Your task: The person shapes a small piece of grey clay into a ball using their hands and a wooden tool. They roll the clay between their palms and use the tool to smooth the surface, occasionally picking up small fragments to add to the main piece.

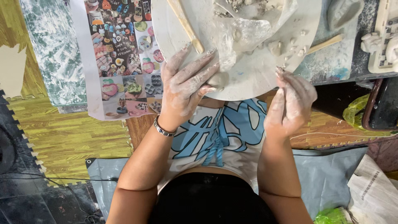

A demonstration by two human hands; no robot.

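Item, as I read it: small clay lump [218, 79], soft, damp and easily dented, at the near rim of the round white board [253, 76], touched by my spread left hand [184, 89]; right hand [290, 101] pinched on a bit I cannot identify; best held lightly at its sides.

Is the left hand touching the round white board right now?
Touching. The head view shows the left hand lying flat on the near edge of the round white board, its clay-smeared fingers spread over the surface beside a wooden stick.
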